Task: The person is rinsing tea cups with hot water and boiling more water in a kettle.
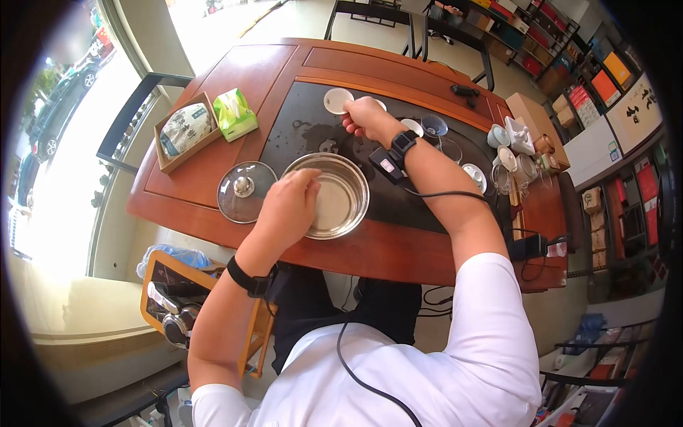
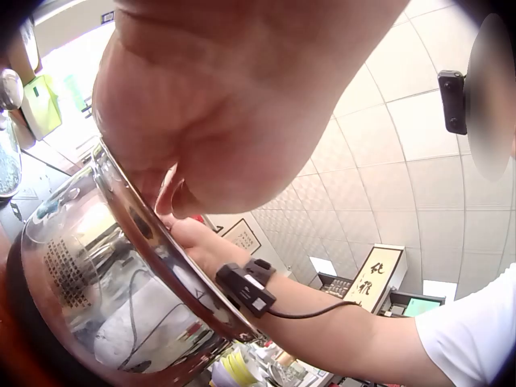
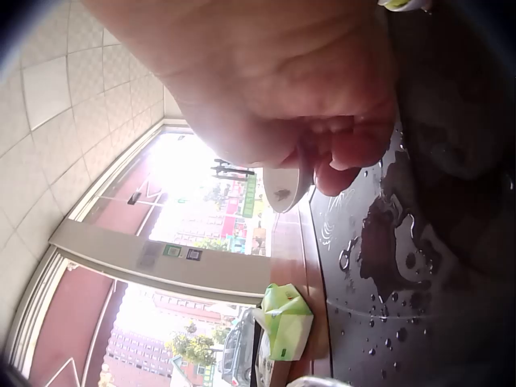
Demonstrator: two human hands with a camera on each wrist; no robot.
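My right hand (image 1: 366, 117) pinches a small white cup (image 1: 339, 102) over the wet black tea tray (image 1: 284, 107). In the right wrist view, the cup (image 3: 284, 192) tilts toward the camera, a small mark on it, with the curled fingers behind. My left hand (image 1: 290, 199) hangs over the near left rim of a shiny steel pot (image 1: 363, 192), its fingers loosely bent and nothing seen in them. From the left wrist, the pot's wall (image 2: 121, 298) stands just below this hand (image 2: 210, 113). Left of the pot lies a glass lid (image 1: 231, 203) with a metal knob.
A green tissue pack (image 1: 235, 114) and an open box (image 1: 167, 160) with a wrapped package stand at the left. Right of my right arm are a glass bowl (image 1: 434, 125), a white lidded piece (image 1: 474, 176) and several cups. Water drops spot the tray.
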